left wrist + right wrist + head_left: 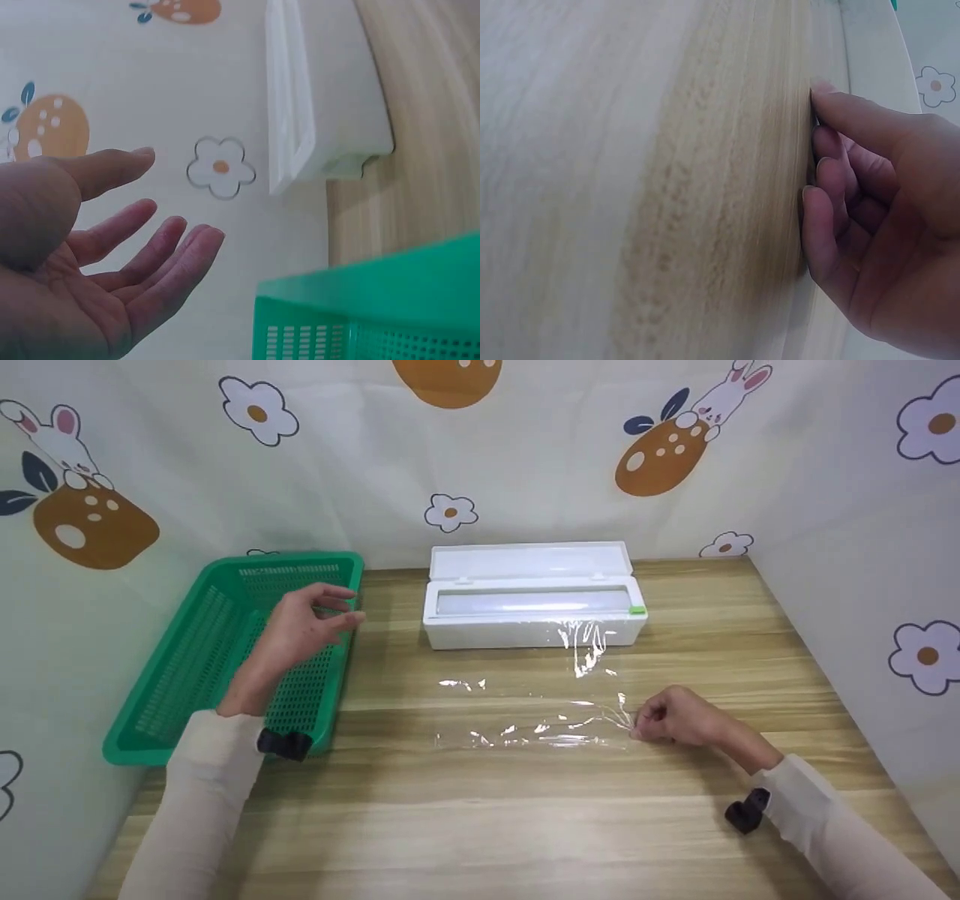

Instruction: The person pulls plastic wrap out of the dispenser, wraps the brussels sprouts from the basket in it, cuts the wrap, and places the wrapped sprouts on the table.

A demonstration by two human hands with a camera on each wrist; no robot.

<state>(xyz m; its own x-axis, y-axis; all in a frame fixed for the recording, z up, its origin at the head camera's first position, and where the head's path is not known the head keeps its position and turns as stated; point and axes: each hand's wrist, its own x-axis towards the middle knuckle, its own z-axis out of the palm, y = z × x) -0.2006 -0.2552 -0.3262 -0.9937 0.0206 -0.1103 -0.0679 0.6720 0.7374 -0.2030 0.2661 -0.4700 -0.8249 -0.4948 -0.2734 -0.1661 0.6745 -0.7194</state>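
A sheet of clear film (525, 727) is drawn out from the front of a white dispenser box (495, 636) and spread above the counter (480, 825). Its near right corner is pinched between the thumb and fingers of the right hand (679, 716), and creases are gathered in the film toward that grip. The left hand (300, 630) is held in the air beside the right rim of a green basket (300, 558), its fingers loosely bent and its thumb spread away from them.

The box is placed at the back of the counter, with its hinged lid (529, 561) tipped up and back; a roll (532, 601) is seen inside, and a small green tab (637, 610) is set at the right end of its front edge. The basket is stood to the left of the box, apart from it. Behind both, a pale backdrop (525, 450) is printed with flowers and rabbits.
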